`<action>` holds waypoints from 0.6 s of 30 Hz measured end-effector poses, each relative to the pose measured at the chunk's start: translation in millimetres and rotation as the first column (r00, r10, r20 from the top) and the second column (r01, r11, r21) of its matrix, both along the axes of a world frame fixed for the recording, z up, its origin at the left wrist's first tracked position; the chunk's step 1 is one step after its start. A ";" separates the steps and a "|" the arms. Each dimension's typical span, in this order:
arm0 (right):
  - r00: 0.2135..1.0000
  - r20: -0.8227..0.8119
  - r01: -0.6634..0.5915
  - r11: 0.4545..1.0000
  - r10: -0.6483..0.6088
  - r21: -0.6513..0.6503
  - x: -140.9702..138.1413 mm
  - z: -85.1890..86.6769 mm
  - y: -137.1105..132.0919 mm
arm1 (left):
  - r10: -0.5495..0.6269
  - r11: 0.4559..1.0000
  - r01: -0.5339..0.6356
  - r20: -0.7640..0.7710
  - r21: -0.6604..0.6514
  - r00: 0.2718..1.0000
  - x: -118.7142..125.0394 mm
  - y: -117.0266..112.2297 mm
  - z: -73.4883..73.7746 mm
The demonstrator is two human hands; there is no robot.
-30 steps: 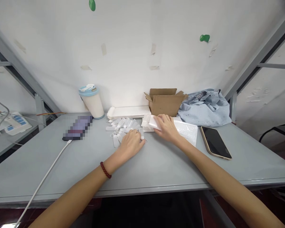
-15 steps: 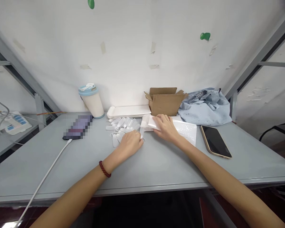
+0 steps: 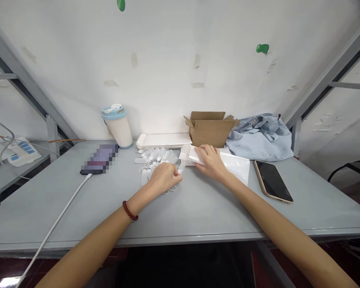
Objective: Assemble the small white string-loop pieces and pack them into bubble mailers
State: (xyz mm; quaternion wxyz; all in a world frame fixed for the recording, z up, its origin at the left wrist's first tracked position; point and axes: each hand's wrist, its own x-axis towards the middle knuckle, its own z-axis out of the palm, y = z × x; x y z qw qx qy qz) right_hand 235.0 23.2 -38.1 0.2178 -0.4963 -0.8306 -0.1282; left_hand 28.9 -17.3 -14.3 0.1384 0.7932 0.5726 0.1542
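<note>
My left hand is closed in a pinch on a small translucent white tag, whose far end points at the mouth of a white plastic bag. A thin white loop shows beneath that hand. My right hand is closed over the bag, its fingers curled on the top. Under the right hand and wrist lies a shiny white sheet-like packet. A loose heap of small white tags, several with loops, lies just beyond my left hand.
A stack of long white packets and an opened cardboard box stand along the wall. Blue cloth and a phone are at the right. At the left are a lidded cup and a phone on a white cable.
My left hand has shifted slightly, and the white loop beneath it now shows more. The tag's end sits at the bag's mouth. My right hand stays on the bag.
</note>
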 end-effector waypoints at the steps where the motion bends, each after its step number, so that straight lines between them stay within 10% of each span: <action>1: 1.000 -0.004 0.000 1.000 0.000 0.003 0.5 0.5 0.2 | -0.004 1.000 0.004 0.084 0.000 0.996 -1.3 0.4 1.1; 8: 1.000 -0.018 0.011 1.000 -0.011 0.016 2.0 2.2 1.3 | 0.006 0.964 0.127 0.495 -0.234 0.869 -20.0 3.3 20.4; 18: 0.983 -0.026 -0.181 0.981 0.182 0.064 -2.7 6.8 -7.3 | -0.016 0.991 0.066 0.382 -0.118 0.924 -35.7 11.9 25.6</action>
